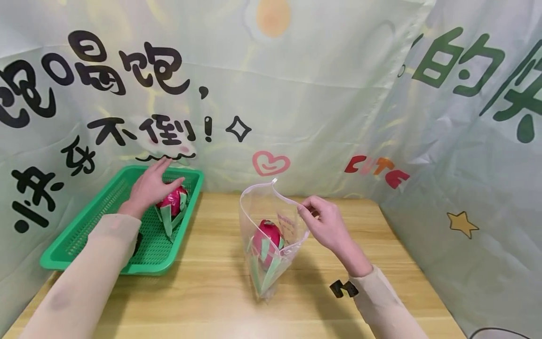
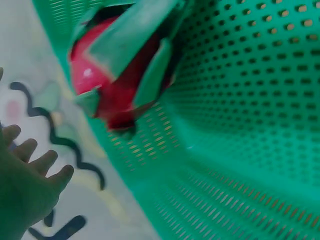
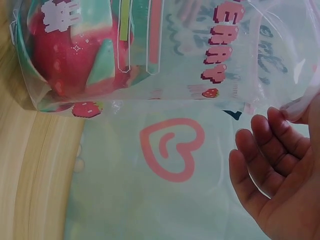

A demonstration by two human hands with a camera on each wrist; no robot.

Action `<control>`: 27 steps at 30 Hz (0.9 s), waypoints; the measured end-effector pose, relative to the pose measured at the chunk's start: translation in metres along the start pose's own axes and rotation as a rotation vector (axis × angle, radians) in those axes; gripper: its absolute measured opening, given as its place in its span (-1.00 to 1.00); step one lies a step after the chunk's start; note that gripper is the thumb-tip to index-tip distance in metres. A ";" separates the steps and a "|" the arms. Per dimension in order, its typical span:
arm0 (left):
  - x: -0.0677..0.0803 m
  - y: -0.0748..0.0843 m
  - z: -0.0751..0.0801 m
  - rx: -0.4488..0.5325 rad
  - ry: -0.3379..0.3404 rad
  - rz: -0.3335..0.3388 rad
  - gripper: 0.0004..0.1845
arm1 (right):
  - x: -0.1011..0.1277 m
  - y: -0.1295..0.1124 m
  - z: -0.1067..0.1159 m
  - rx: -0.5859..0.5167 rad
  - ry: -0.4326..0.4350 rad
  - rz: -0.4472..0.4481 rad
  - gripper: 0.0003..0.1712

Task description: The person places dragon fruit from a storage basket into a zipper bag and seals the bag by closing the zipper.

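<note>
My left hand [image 1: 152, 189] reaches over a green plastic basket [image 1: 148, 270] with its fingers extended. Directly below it, a pink-red dragon fruit [image 1: 170, 205] with long green scales lies in the basket; in the left wrist view, the fingers are apart from this fruit [image 2: 86, 75]. A clear zip bag [image 1: 293, 246] stands mouth up on the table, holding another dragon fruit [image 1: 267, 235]. At the bag's right rim my right hand [image 1: 326, 220] pinches the plastic between thumb and index finger. Close up, the bag [image 3: 175, 82] shows printed pink letters and strawberries, and the other fingers curl loosely.
The wooden table [image 1: 211, 292] carries the basket at left and the bag near the middle. Printed cloth walls [image 1: 322, 117] rise behind and at the sides. A small black clip [image 1: 344, 288] sits at my right sleeve cuff.
</note>
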State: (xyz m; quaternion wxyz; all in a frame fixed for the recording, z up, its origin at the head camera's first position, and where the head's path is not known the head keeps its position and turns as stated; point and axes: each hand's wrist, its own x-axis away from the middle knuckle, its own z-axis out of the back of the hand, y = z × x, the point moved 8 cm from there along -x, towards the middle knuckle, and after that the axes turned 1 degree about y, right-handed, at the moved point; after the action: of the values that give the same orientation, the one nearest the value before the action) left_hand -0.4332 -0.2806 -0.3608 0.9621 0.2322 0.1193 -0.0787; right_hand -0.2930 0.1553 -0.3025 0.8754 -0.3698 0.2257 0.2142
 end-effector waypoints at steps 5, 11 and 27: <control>0.000 -0.019 -0.024 0.022 -0.023 0.014 -0.02 | 0.001 0.000 -0.003 -0.012 0.003 -0.001 -0.85; 0.005 -0.039 -0.047 0.044 -0.076 0.041 0.04 | 0.001 0.002 -0.004 -0.021 0.002 -0.006 -0.87; 0.006 -0.048 -0.061 0.211 -0.114 0.112 0.11 | 0.001 0.004 -0.004 -0.037 0.004 -0.016 -0.87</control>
State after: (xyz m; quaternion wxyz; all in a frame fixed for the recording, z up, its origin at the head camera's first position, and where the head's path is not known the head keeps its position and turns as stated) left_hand -0.4490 -0.2944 -0.4358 0.9404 0.3337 0.0422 -0.0498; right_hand -0.2960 0.1549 -0.3080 0.8697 -0.3881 0.2205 0.2107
